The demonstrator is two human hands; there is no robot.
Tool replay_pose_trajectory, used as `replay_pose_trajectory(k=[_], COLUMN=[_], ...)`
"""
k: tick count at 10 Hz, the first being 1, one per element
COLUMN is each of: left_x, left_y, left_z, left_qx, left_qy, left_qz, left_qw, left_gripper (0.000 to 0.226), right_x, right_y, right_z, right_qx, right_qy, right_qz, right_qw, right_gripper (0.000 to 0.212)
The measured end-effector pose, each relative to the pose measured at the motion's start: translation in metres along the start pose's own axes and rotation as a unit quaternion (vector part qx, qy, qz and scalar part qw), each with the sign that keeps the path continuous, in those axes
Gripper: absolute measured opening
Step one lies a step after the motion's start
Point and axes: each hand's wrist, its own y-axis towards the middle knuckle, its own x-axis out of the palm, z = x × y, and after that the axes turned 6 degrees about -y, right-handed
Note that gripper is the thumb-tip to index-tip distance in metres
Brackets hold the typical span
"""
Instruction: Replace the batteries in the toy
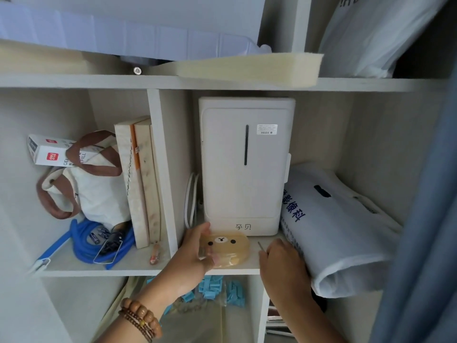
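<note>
Here, at the lower centre of the frame, a person's left hand (195,246) gripped the bear-faced toy (228,246) by its left end, thumb over the top edge and fingers curled beneath. The toy sat at the front of the shelf board (138,264), face up, just in front of a tall white appliance (246,167). Its long axis ran left to right across the frame, along the shelf's front edge.

The right hand (279,258) was just beside the toy's right end, apart from it, fingers curled around what appeared to be a thin metal tool (261,246). The tool's tip pointed up and to the left, toward the toy's right edge. So the toy lay between the two hands, held from the left and open to the tool from the right. Where the battery cover sat could not be told; none showed on the upper face.

In the lower left of the frame, past the upright divider (163,169), what looked like small blue batteries (97,237) lay among the coils of a blue hose (81,241). They were well apart from the toy, and the left hand was the nearer of the two to them. A white bag (341,231) crowded the right hand from the right, leaving it little room on that side.
</note>
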Motion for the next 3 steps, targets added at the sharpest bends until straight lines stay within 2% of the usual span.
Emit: replay_pose_trajectory(k=[1, 2, 3], left_x=[-0.001, 0.002, 0.003], left_y=[-0.004, -0.012, -0.027], left_z=[0.006, 0.016, 0.025], left_qx=[0.004, 0.032, 0.102], left_qy=[-0.059, -0.103, -0.084], left_qz=[0.012, 0.046, 0.106], left_qw=[0.998, 0.993, 0.986], left_gripper=[0.074, 0.063, 0.056], right_x=[-0.005, -0.016, -0.028], right_y=[-0.002, -0.009, -0.021], right_z=[-0.003, -0.009, -0.015], right_qx=[0.000, 0.009, -0.013], right_qy=[0.005, -0.001, 0.043], right_qz=[-0.002, -0.004, 0.015], right_qw=[1.000, 1.000, 0.999], right_gripper=[0.033, 0.044, 0.035])
